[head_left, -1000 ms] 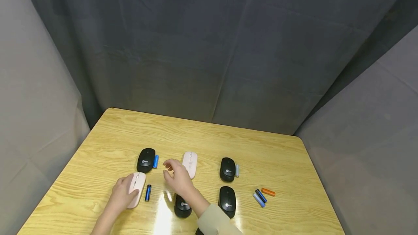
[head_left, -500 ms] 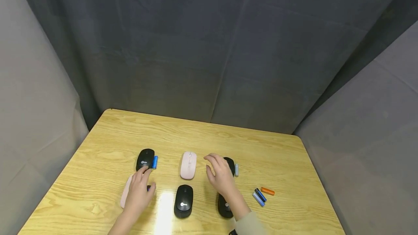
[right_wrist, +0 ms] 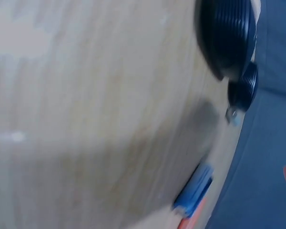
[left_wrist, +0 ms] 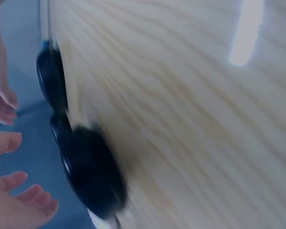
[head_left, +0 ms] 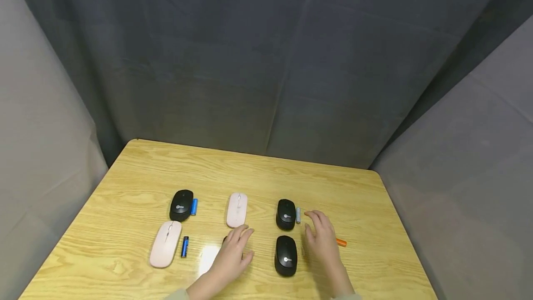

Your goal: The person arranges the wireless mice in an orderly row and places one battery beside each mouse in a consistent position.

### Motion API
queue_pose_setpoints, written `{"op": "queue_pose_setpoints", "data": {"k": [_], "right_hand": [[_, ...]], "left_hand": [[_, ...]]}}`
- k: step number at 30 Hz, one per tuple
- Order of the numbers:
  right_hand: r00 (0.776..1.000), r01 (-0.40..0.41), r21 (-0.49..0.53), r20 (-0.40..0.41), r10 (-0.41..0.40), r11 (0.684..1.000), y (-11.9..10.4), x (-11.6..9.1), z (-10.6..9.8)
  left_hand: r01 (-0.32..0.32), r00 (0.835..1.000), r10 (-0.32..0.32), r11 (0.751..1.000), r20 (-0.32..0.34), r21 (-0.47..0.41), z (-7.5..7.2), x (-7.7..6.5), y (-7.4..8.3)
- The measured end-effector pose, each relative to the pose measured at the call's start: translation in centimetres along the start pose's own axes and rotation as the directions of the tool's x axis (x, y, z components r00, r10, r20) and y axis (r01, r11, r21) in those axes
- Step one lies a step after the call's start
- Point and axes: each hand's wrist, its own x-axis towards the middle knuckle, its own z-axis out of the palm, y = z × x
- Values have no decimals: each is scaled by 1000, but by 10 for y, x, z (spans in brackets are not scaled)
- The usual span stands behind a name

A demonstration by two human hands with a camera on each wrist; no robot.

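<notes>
1. Both hands shifted toward the right edge of the yellow wood-grain table (head_left: 125, 175) within the last half second.
2. Left hand (head_left: 233, 256) has left the pale pink flat oval mouse (head_left: 165, 244) and dark blue cylindrical battery (head_left: 185, 247) near the left edge, both now uncovered. It covers most of a black rounded mouse (head_left: 225, 240); contact cannot be told. Fingers extended, thumb apart.
3. Right hand (head_left: 325, 240) has passed right of the glossy black mouse (head_left: 286, 256), now in full view. Fingers loosely bent, thumb apart; hides part of the orange cylindrical battery (head_left: 341, 242).
4. Blue cylindrical batteries (right_wrist: 194, 188) lie just beside the orange one, hidden in head view, seen from right wrist.
5. Broad wood grain runs from back-row mice to rear edge. Orange battery sits well inside right edge. Front edge out of frame.
</notes>
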Motion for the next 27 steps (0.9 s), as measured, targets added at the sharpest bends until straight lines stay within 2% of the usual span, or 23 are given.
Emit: {"op": "queue_pose_setpoints", "data": {"k": [4, 9, 12, 19, 27], "right_hand": [[997, -75, -9, 21, 75, 997, 10, -11, -6], [991, -109, -21, 79, 110, 994, 20, -24, -13], [981, -136, -33, 133, 140, 990, 26, -32, -16], [934, -249, -43, 253, 251, 968, 34, -46, -18], [922, -266, -46, 280, 268, 963, 39, -57, -18]], "left_hand": [[-5, 996, 13, 997, 91, -78, 16, 9, 16], [46, 987, -11, 976, 161, -212, 34, 17, 28], [81, 985, -36, 962, 171, -261, 44, 21, 32], [148, 982, -102, 938, 158, -314, 62, 25, 36], [159, 983, -116, 930, 145, -333, 69, 27, 38]]}}
